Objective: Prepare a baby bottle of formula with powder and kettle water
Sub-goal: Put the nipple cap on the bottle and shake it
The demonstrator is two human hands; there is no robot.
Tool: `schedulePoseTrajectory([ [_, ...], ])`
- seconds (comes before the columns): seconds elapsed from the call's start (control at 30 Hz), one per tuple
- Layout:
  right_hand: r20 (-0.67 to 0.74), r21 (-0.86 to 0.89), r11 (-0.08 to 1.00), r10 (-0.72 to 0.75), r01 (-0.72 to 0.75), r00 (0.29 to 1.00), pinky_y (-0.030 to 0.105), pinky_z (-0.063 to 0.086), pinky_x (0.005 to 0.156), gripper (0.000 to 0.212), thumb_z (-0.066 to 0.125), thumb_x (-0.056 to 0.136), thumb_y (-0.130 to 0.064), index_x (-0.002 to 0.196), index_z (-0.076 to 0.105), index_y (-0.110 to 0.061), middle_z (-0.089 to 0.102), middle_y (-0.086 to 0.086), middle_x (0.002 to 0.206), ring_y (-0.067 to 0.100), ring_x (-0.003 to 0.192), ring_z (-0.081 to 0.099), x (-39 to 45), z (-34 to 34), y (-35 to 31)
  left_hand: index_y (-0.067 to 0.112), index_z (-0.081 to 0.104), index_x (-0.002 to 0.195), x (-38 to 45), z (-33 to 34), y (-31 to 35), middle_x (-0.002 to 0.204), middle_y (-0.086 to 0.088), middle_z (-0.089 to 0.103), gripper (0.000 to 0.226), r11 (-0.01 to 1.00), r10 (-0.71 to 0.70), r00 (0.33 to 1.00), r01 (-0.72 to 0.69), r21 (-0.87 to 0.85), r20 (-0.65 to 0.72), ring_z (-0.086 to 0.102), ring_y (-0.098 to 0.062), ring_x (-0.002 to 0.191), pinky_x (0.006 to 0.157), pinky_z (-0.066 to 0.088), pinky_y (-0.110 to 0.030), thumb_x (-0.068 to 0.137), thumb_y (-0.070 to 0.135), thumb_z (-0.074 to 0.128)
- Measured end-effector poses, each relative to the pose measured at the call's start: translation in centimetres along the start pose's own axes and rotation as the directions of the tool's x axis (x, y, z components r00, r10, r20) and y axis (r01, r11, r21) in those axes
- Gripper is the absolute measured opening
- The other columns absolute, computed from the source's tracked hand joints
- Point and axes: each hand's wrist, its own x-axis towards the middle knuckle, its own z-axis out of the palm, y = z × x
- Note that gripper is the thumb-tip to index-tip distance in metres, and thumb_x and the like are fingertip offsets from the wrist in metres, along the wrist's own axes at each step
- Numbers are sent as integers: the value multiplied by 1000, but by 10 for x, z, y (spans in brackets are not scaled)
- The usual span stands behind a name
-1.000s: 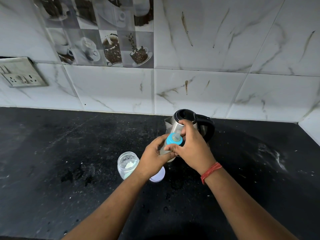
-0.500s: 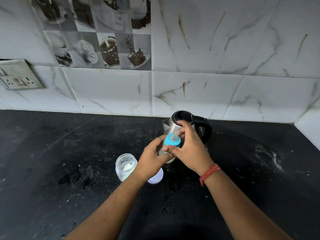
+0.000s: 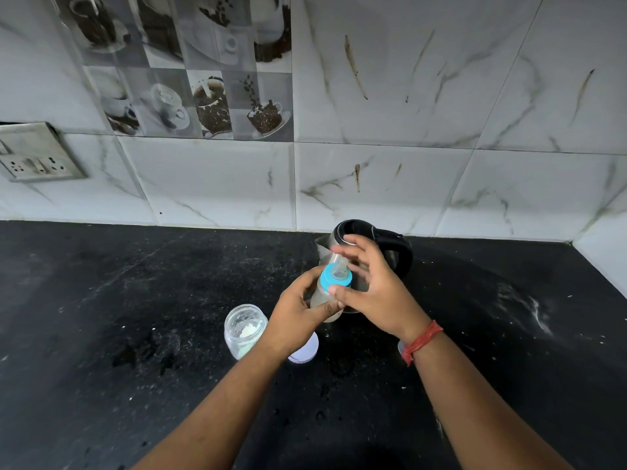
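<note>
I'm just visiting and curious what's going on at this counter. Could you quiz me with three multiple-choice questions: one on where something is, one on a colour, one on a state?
1. Where does the open clear glass jar of white powder stand?
A. left of the hands
B. on the steel kettle
C. against the wall

2. What colour is the collar ring on the clear baby bottle?
A. red
B. blue
C. yellow

3. What is the left hand doing?
A. resting flat on the counter
B. wrapped around the bottle
C. holding the kettle handle

Answers: 1 A, the jar sits on the black counter beside the left forearm. 2 B, the ring under the teat is light blue. 3 B, its fingers close around the bottle's body while the right hand is spread by the top.
</note>
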Motion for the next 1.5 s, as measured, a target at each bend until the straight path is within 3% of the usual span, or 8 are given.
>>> schedulePoseTrajectory([
  [0.1,2,-10,1000,-3,3,1000,34,47,110,75,79,83,-6,142,43,-33,66,-12,126,9,126,59,1,-5,-1,20,62,134,1,0,0,124,4,72,54,1000,2,1000,-2,-4,-5,68,-11,114,98,54,-24,85,10,82],
  [0.23,-151,-209,977,2,-34,989,32,53,98,79,90,72,-33,139,48,-32,53,-11,109,11,109,56,3,7,-7,23,60,138,-1,3,-1,126,7,70,57,1000,-12,1000,12,2,17,67,-9,116,97,55,-26,86,13,82],
  [0.43,122,-95,996,17,-5,992,40,39,118,82,81,83,-19,147,36,-41,58,-14,142,8,136,50,5,-16,1,18,61,136,-1,3,3,125,2,72,54,998,-25,1000,25,-58,-1,68,-12,116,100,54,-27,87,5,79],
  [0.67,-65,-219,976,-15,0,998,28,48,100,75,89,73,-21,136,51,-35,54,-16,107,8,113,56,4,-7,-9,21,61,136,0,5,6,123,6,72,53,1000,11,1000,-11,-6,2,67,-9,115,98,53,-22,87,10,80],
  [0.9,102,-65,997,-27,34,994,40,40,117,75,80,85,-11,146,42,-33,66,-14,132,6,132,54,6,-21,-7,20,61,135,-1,-1,9,125,4,72,53,1000,19,999,-19,-12,35,67,-11,117,102,53,-28,87,12,80],
  [1.17,-203,-25,1000,-10,5,979,36,49,106,67,87,77,-15,131,52,-34,68,-11,114,3,112,63,-1,6,-11,32,61,129,-3,0,14,120,11,73,54,999,36,999,-36,-13,-7,68,-3,112,93,53,-18,85,8,81],
  [1.3,63,15,999,-38,37,997,41,42,116,72,84,74,-40,138,53,-33,59,-11,138,7,132,53,5,-14,-12,28,61,133,-4,-6,20,127,1,73,53,993,-10,992,24,-112,124,67,-21,121,103,54,-36,86,12,80],
  [1.5,451,34,997,-80,72,889,32,43,113,58,74,79,-39,131,64,-13,44,-8,154,7,142,43,18,-34,-26,15,64,131,-5,-3,30,128,-13,70,53,964,-49,926,142,-225,373,65,-32,124,106,52,-45,81,21,80],
])
